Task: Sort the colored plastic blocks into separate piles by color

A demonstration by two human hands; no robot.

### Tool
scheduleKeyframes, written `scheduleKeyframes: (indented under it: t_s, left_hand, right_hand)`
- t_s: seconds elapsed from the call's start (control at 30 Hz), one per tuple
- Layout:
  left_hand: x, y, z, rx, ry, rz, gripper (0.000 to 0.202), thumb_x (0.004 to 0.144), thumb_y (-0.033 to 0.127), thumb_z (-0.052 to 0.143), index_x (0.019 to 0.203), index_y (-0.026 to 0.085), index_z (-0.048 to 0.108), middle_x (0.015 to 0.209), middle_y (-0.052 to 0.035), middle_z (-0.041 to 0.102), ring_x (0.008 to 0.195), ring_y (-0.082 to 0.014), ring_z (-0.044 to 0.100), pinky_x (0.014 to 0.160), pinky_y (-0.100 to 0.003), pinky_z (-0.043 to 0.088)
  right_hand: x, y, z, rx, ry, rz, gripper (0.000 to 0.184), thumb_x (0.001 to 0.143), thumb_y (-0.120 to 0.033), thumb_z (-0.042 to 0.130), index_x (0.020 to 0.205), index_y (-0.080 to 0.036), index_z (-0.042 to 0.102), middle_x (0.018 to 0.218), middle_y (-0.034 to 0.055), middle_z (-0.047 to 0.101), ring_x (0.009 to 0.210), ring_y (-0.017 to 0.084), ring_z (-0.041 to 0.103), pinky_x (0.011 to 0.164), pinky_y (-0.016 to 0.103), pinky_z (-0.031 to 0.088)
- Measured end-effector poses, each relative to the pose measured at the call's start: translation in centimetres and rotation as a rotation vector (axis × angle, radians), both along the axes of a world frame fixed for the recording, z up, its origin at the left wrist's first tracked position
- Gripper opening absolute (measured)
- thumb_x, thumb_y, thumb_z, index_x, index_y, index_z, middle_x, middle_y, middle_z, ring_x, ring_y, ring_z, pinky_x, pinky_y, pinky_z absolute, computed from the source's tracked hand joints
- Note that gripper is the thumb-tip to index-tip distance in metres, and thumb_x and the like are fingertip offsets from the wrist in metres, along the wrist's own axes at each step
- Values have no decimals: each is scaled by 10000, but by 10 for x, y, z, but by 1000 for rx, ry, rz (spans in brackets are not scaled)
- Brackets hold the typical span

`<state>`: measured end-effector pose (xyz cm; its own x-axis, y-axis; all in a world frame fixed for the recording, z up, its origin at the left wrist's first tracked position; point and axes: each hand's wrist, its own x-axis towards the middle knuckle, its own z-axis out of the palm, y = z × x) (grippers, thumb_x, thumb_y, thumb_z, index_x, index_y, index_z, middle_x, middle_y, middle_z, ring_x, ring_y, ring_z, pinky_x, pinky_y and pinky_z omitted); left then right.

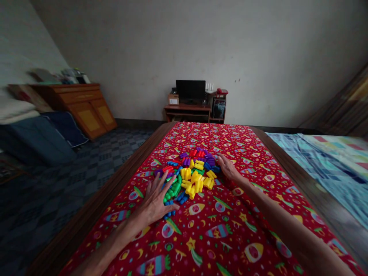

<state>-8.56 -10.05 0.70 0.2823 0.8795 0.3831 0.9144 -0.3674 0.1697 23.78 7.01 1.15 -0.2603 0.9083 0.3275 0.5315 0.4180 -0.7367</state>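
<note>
With the left hand (pixel 156 197) spread over green pieces (pixel 174 190), at the left of the pile (pixel 195 177). With the right hand (pixel 228 167) loosely curved at the right edge, beside blue pieces (pixel 214 168); cannot tell whether pinching any. Heaped between both on the red cloth (pixel 224 234), with yellow pieces (pixel 199 185) near, and purple pieces (pixel 211 159) and red pieces (pixel 200 154) far.

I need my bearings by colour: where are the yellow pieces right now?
In the head view, the yellow pieces lie just below the frame's centre, between the left hand and right hand, right of the main green cluster.
</note>
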Motion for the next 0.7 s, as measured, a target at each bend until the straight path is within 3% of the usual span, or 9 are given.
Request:
scheduleKeyframes:
  t_s: [0.2, 0.3, 0.37, 0.47, 0.6, 0.7]
  left_hand:
    - [0, 21, -15, 0, -140, 81, 958, 804, 591, 630, 1545, 284, 105, 1607, -171, 147, 1460, -419, 146, 1110, -622, 283]
    - [-13, 31, -16, 4, -225, 70, 971, 807, 620, 609, 1543, 269, 82, 1605, -183, 142, 1464, -386, 169, 1133, -577, 278]
    - [-24, 32, -13, -7, -271, 63, 953, 824, 638, 572, 1541, 247, 82, 1599, -191, 164, 1465, -362, 187, 1141, -550, 282]
    - [-37, 31, -2, -28, -310, 64, 933, 838, 662, 527, 1536, 203, 111, 1590, -203, 197, 1461, -339, 218, 1151, -524, 277]
    - [-44, 47, 13, -49, -373, 110, 910, 849, 699, 457, 1522, 158, 173, 1589, -205, 206, 1469, -326, 198, 1170, -518, 230]
    - [-40, 76, 19, -101, -425, 145, 867, 841, 721, 421, 1486, 159, 283, 1550, -186, 320, 1461, -320, 228, 1171, -518, 218]
  right_hand:
    - [-109, -35, 14, -55, 65, 281, 599, 962, -571, 285, 1281, -165, 587, 1289, 137, 615, 1232, 264, 537, 1066, 445, 388]
    - [-131, -56, 25, -98, 125, 471, 618, 962, -597, 265, 1311, -190, 573, 1294, 105, 621, 1234, 252, 544, 1052, 420, 414]
    - [-131, -54, 34, -76, 164, 528, 621, 964, -599, 260, 1308, -194, 581, 1273, 89, 636, 1239, 243, 543, 1053, 401, 414]
    - [-117, -23, 47, 13, 188, 405, 599, 973, -573, 265, 1267, -182, 610, 1191, 95, 675, 1185, 243, 579, 1015, 393, 440]
    - [-98, 35, 51, 57, 15, 17, 492, 978, -485, 344, 1241, -162, 606, 1183, 147, 667, 1197, 286, 561, 1041, 460, 390]
    - [-103, 49, 44, -86, -154, 16, 439, 994, -412, 329, 1145, -155, 651, 1067, 159, 695, 1106, 300, 614, 986, 469, 424]
